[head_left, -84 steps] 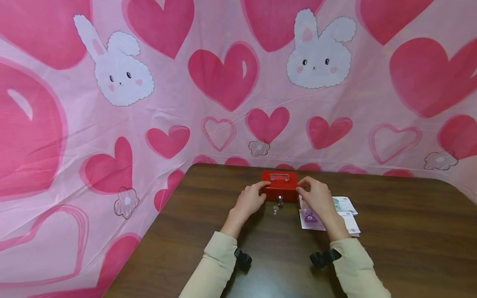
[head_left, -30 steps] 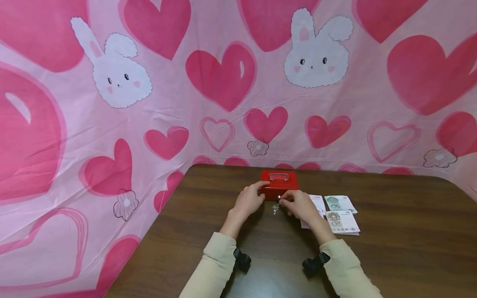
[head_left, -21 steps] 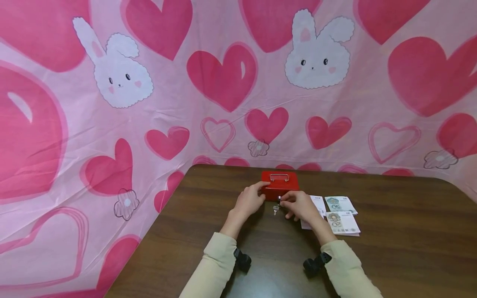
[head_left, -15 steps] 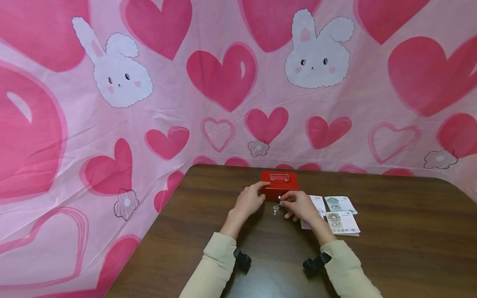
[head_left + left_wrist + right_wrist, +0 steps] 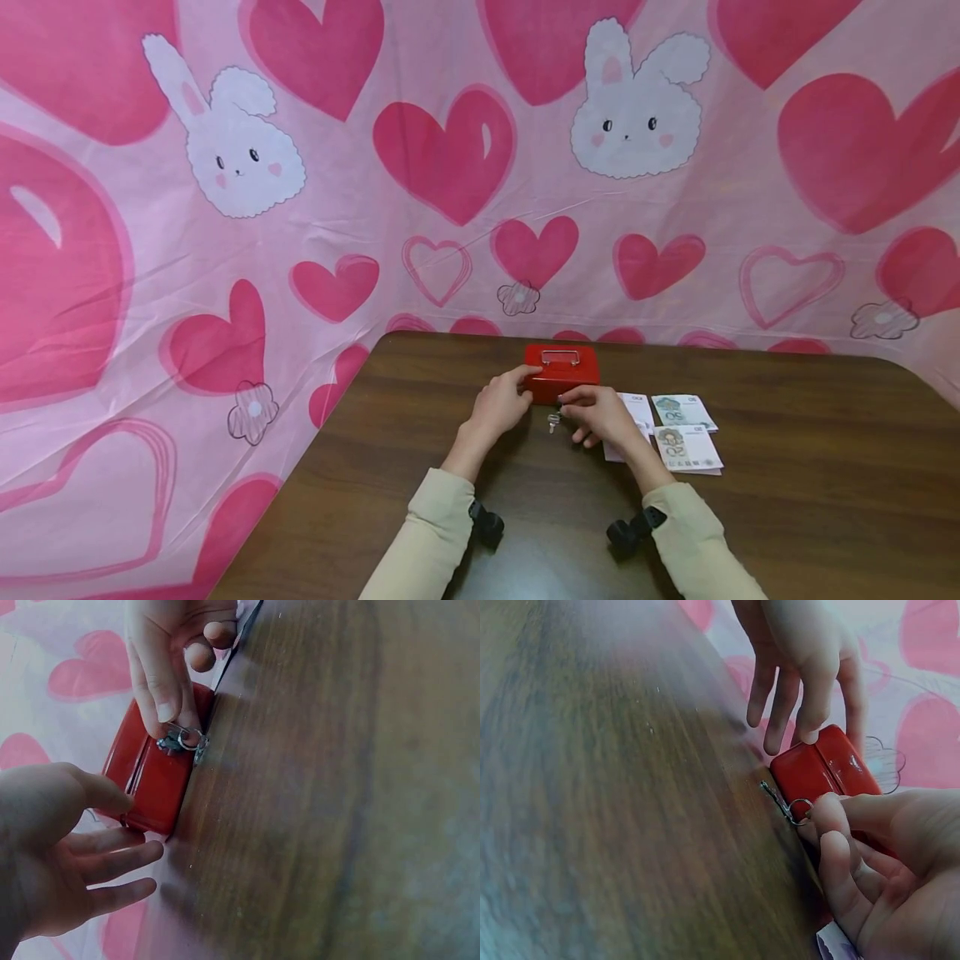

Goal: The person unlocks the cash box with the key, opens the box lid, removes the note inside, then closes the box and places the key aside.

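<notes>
A small red cash box point(image 5: 576, 367) with a metal lid handle point(image 5: 561, 357) stands towards the back of the table. At its left end my left hand point(image 5: 500, 408) steadies it, with the thumb and index finger touching the box and the other fingers spread straight in the left wrist view. My right hand point(image 5: 606, 417) pinches a key at the front lock between thumb and fingertips, which cover most of that key. A ring point(image 5: 801, 810) hangs from it with a second key point(image 5: 553, 423) dangling. Beside the right hand lie banknotes point(image 5: 688, 448).
More banknotes lie in the group: a green one point(image 5: 684, 411) and others point(image 5: 637, 408) partly under the right forearm. Brown wood-grain tabletop point(image 5: 817, 467) surrounds everything. Behind hangs a pink cloth point(image 5: 442, 275) with hearts and rabbits. Each wrist wears a black camera point(image 5: 486, 527).
My right hand has moved from the box's right end to the lock at its front and now pinches the key there. My left hand has stayed at the left end.
</notes>
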{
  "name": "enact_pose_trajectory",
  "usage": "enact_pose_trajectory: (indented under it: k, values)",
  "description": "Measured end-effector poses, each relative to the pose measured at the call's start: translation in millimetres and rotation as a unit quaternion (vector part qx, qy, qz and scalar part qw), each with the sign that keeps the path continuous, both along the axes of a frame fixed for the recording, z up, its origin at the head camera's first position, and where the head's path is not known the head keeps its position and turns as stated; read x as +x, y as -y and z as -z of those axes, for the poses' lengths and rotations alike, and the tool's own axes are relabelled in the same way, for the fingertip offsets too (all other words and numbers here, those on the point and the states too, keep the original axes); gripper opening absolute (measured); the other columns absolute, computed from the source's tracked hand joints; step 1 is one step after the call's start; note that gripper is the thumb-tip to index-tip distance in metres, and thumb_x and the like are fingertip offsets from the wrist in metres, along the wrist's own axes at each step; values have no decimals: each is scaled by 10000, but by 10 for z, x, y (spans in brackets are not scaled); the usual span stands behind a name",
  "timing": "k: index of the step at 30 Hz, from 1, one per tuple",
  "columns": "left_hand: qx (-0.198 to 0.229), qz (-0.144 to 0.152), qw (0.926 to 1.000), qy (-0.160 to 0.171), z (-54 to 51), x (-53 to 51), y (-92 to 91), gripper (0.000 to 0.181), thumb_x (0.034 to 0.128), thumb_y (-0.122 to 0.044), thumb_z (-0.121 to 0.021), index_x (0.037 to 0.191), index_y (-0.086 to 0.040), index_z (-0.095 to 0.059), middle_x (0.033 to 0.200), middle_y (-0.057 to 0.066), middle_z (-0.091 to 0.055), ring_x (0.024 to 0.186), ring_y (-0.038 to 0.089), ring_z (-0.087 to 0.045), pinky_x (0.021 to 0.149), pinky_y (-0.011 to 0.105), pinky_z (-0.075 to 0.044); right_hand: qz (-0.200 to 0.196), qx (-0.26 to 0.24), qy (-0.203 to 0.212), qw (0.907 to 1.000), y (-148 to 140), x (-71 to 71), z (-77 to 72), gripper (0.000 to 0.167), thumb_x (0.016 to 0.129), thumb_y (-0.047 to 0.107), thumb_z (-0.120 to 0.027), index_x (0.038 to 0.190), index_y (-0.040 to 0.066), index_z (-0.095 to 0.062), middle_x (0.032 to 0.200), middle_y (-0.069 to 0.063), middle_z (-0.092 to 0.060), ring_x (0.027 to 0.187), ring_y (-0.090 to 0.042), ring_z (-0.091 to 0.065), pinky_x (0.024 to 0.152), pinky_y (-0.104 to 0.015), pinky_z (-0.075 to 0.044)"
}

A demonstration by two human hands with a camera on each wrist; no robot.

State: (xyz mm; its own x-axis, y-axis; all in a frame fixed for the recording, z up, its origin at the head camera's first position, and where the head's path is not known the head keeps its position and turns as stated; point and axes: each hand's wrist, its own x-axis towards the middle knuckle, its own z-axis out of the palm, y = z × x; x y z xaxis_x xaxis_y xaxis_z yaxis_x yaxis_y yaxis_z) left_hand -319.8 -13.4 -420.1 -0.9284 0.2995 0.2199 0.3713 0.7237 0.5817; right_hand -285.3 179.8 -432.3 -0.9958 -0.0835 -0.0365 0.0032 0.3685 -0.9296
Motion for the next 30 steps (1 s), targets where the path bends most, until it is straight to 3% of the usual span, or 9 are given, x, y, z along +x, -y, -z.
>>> enact_pose_trajectory:
  k: [6,20,30]
  values:
    - [-32,-30,10000,-26,1,-7,8,438,953,-147,-619,1363,-300,-604,1229,47,-705,802,170,-596,723,336,-523,38,-70,138,9999,24,-4,-16,281,927,88,-670,1181,-33,-666,946,-158,-725,480,-135,-604,483,-309,-553]
    - [-22,-40,10000,73,12,-6,14,451,962,-154,-616,1380,-321,-587,1299,38,-678,881,197,-644,753,365,-545,298,400,-184,9986,56,-20,-1,236,897,80,-703,1110,-23,-710,792,-99,-686,445,-107,-503,451,-261,-505]
    - [9,-81,9999,61,29,-20,14,460,961,-148,-612,1384,-326,-585,1302,38,-676,806,178,-594,678,302,-503,135,869,-500,9949,53,-38,13,192,871,73,-731,1048,0,-721,837,-95,-690,413,-142,-452,443,-279,-454]
